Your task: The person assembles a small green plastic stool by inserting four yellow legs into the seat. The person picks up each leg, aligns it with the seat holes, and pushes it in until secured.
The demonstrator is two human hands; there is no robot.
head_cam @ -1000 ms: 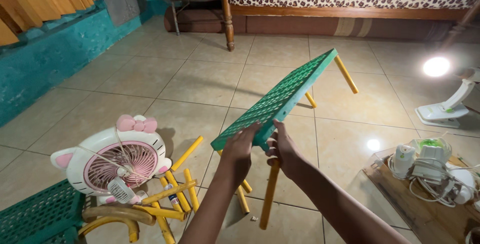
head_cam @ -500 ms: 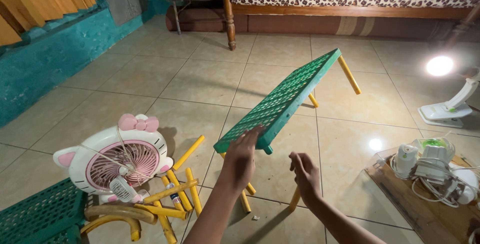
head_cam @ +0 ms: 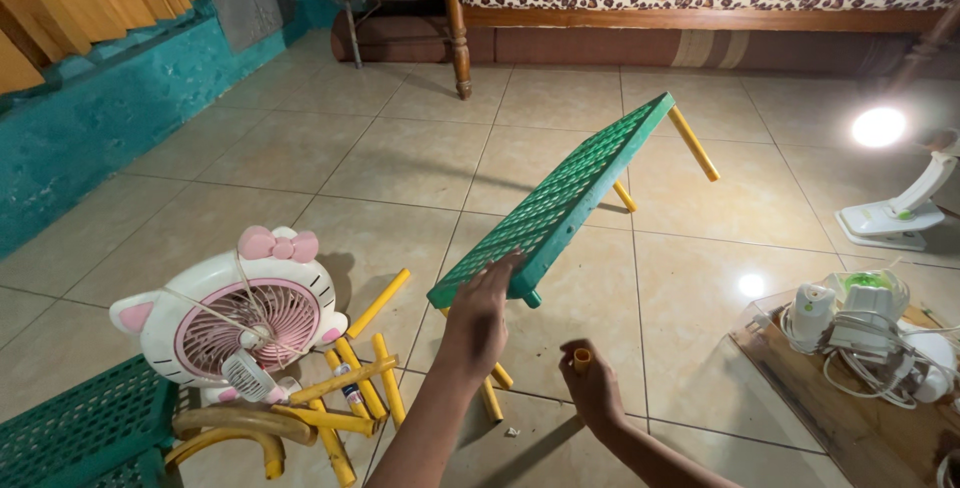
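Above the tiled floor (head_cam: 400, 158), the left hand (head_cam: 478, 316) grips the near corner of the green lattice shelf (head_cam: 560, 198) — tilted up, long axis running away to the upper right, yellow legs (head_cam: 692, 144) hanging beneath. Just below, the right hand (head_cam: 592, 386) is closed around a yellow tube (head_cam: 581, 357), its open end up.
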